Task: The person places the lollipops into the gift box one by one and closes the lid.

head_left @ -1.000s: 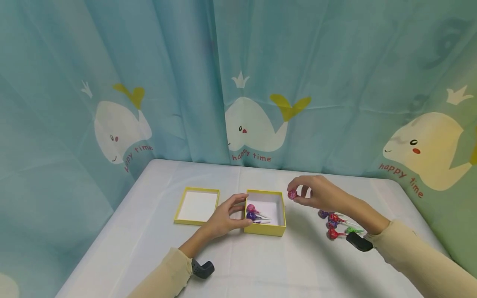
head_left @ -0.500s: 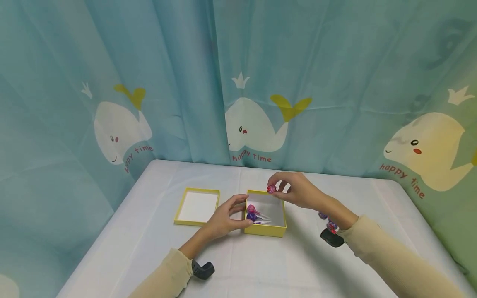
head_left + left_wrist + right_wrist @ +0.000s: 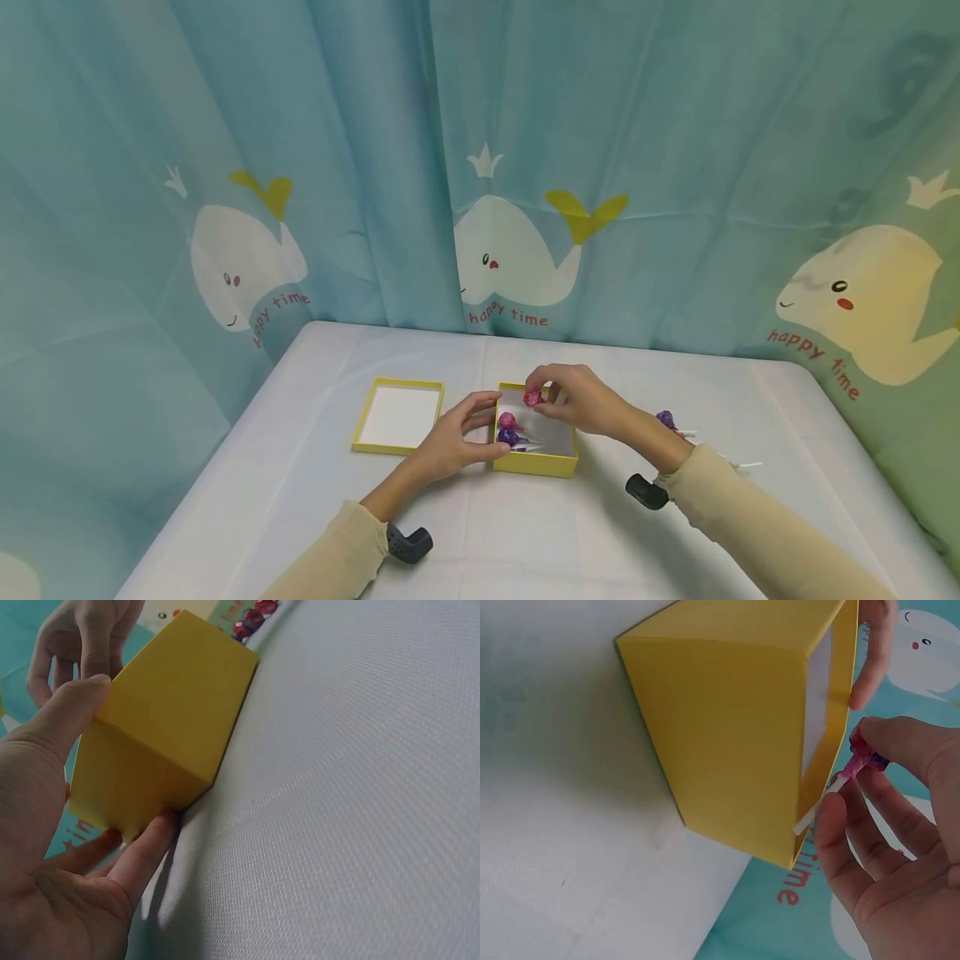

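An open yellow box (image 3: pixel 535 464) with a pale inside stands mid-table in the head view. My left hand (image 3: pixel 448 442) grips its left side, thumb at the near corner and fingers toward the far one. At the box's far right part, my right hand (image 3: pixel 583 403) pinches a pink-and-red wrapped lollipop (image 3: pixel 860 756) by its head; the white stick slants across the rim in the right wrist view. Inside, along the left wall, lie a pink lollipop (image 3: pixel 507 421) and a purple lollipop (image 3: pixel 508 436), sticks pointing right. The left wrist view shows the box's yellow outer walls (image 3: pixel 176 690).
A shallow yellow-edged lid (image 3: pixel 397 415) lies left of the box, white inside up. Right of the box are several loose lollipops (image 3: pixel 665 418), partly hidden by my right forearm. A blue whale-print curtain (image 3: pixel 375 167) hangs behind the white table (image 3: pixel 480 533).
My right hand has carried the lollipop leftward from beside the box to over it, then lowered it toward the inside. My left hand stays on the box.
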Motion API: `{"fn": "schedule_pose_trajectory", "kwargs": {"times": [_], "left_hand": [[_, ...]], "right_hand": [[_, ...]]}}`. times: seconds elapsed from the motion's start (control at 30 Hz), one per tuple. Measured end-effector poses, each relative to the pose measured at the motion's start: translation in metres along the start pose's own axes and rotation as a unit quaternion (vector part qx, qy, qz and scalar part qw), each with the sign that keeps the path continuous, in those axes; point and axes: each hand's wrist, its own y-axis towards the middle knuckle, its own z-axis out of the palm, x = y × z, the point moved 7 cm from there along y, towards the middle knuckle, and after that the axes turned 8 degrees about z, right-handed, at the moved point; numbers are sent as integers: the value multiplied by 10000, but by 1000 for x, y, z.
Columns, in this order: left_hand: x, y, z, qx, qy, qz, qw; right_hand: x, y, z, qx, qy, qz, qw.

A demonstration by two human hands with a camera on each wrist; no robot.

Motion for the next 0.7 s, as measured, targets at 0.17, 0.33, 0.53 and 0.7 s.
{"fn": "schedule_pose_trajectory", "kwargs": {"times": [0.17,0.33,0.53,0.7], "left_hand": [[0,0,0,-6,-6,-1,10000],[-1,0,0,-12,-16,29,10000],[-1,-1,0,-43,-16,-43,10000],[-1,-1,0,-42,-22,-81,10000]], "right_hand": [[6,1,1,2,14,-118,9999],[7,5,11,166,-16,-47,9999],[3,7,30,328,-488,267,9979],[3,8,39,229,-820,424,9955]]}}
